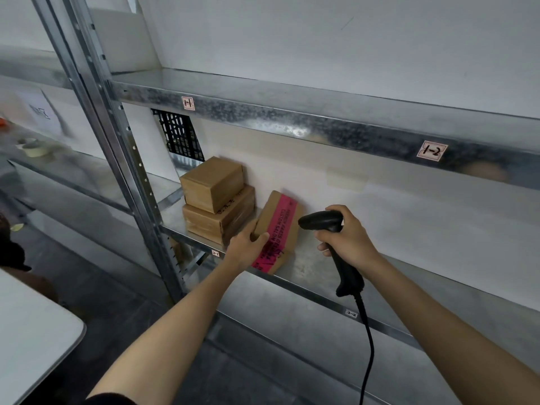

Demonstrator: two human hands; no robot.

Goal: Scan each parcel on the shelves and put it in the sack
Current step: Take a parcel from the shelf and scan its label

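Note:
A brown cardboard parcel with a pink tape strip (279, 226) stands tilted on the metal shelf (309, 267). My left hand (247, 248) grips its lower left edge, thumb on the front face. My right hand (349, 238) holds a black corded barcode scanner (324, 222) by its handle, with the scanner's head just right of the parcel and aimed at it. Two more brown boxes, the smaller top box (211, 184) stacked on the lower box (219, 219), sit on the same shelf to the left. No sack is in view.
An upper shelf (292, 124) labelled 1-1 and 1-2 runs overhead. A perforated steel upright (137, 176) stands to the left. A black crate (178, 135) sits behind the boxes. A white table corner (38, 331) is at the lower left. The scanner cable (369, 346) hangs down.

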